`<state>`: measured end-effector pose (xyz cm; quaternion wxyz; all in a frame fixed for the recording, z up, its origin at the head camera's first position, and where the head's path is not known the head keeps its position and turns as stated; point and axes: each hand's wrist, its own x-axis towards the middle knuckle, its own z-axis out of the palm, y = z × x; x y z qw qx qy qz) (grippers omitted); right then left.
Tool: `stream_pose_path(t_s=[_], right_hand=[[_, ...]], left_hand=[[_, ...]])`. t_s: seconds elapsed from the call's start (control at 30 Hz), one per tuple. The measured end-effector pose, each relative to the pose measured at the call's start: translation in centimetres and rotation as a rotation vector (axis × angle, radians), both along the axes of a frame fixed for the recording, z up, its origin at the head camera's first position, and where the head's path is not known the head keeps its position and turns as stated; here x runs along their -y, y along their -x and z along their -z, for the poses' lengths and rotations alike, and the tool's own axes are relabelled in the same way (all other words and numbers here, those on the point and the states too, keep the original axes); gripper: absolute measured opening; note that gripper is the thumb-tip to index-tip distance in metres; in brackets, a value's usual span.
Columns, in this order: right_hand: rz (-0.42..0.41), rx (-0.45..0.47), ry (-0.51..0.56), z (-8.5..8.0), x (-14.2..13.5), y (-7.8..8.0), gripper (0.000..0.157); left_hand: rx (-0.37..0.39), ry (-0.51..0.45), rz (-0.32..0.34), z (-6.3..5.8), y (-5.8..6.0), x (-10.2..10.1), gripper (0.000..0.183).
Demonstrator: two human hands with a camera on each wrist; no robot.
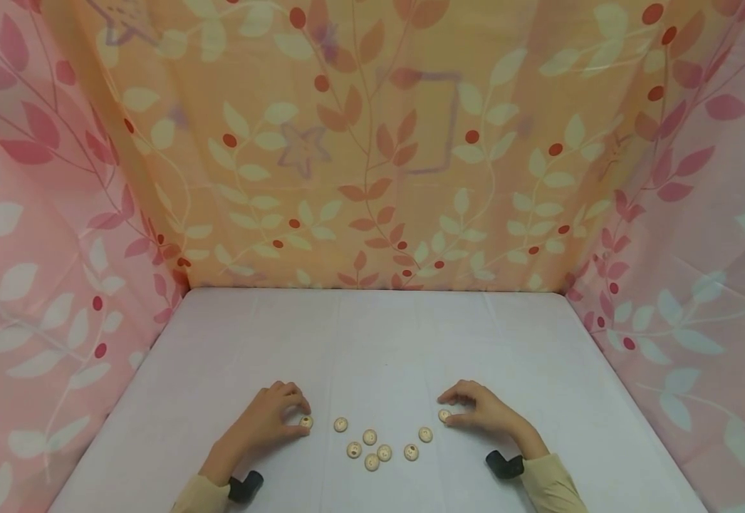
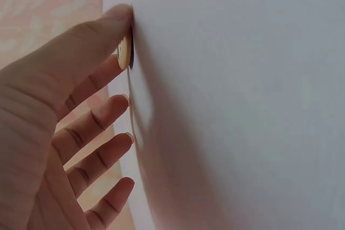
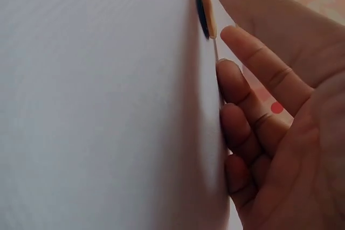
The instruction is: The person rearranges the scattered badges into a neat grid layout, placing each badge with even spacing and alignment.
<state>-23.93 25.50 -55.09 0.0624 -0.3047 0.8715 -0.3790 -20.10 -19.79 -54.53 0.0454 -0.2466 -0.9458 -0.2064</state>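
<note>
My left hand (image 1: 276, 417) pinches a round wooden button (image 1: 306, 422) between thumb and index finger, down at the white tabletop. In the left wrist view that button (image 2: 125, 52) stands out side-on under the thumb, the other fingers spread below it. On the other side, my right hand (image 1: 483, 412) curves around another wooden button (image 1: 444, 415), with thumb and index finger at either side of it. The right wrist view shows this button (image 3: 208, 12) lying on the cloth, a small gap between it and the fingertips.
Several more wooden buttons lie between the hands in a loose curve, among them one button (image 1: 341, 425) near the left hand and one (image 1: 425, 434) near the right. A white cloth (image 1: 379, 342) covers the table. Patterned curtains (image 1: 372, 142) enclose its back and sides.
</note>
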Motion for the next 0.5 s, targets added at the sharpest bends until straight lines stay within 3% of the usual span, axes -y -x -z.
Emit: stream_pose_path(t_s=[0.17,0.37,0.5], right_hand=[[-0.025,-0.050,0.007,0.20,0.04,-0.24,0.032],[-0.063,-0.091,0.066,-0.67,0.59,-0.91,0.028],[-0.058,-0.098,0.065,-0.22,0.45,-0.74,0.027]], left_hand=[[-0.007,0.001,0.023,-0.28,-0.12,-0.26,0.020],[-0.022,0.039,0.023,-0.37,-0.26,-0.51,0.017],[-0.039,0.066,0.035,-0.35,-0.29,-0.67,0.015]])
